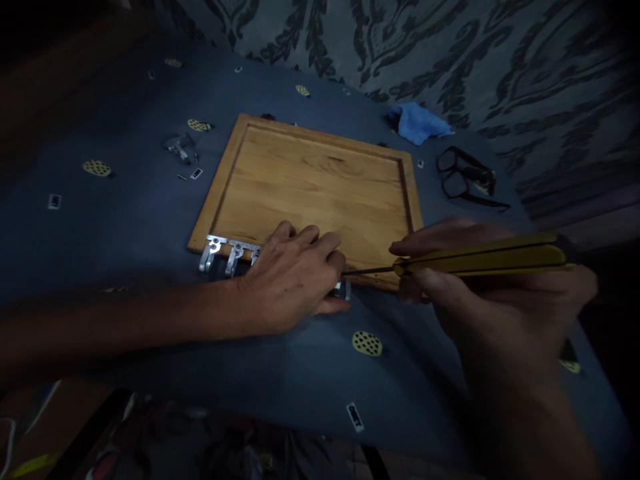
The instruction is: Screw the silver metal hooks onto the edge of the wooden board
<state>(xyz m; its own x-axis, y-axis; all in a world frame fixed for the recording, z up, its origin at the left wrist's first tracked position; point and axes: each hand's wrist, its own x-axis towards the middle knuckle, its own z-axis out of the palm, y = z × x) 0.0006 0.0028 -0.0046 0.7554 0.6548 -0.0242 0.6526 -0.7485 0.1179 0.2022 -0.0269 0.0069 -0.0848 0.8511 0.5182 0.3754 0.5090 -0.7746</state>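
Note:
A framed wooden panel (pixel 320 180) lies flat before me, with a strip of silver metal hooks (pixel 235 252) along its near edge. My left hand (pixel 300 277) bends over that edge and presses on the hook strip, hiding its middle part. The left thumb lies below the edge, beside the hook at the strip's right end. My right hand (pixel 500 313) is closed around a screwdriver (pixel 485 258) with a yellow and black handle. Its thin shaft points left, almost level, and the tip goes out of sight by my left fingers.
The panel rests on a dark blue patterned cloth (pixel 150 220). Small metal pieces (pixel 180 150) lie at the left. Beyond the panel's right side are a blue rag (pixel 420 123) and black-framed glasses (pixel 463 177). A wall with dark leaf patterns (pixel 400 40) rises behind.

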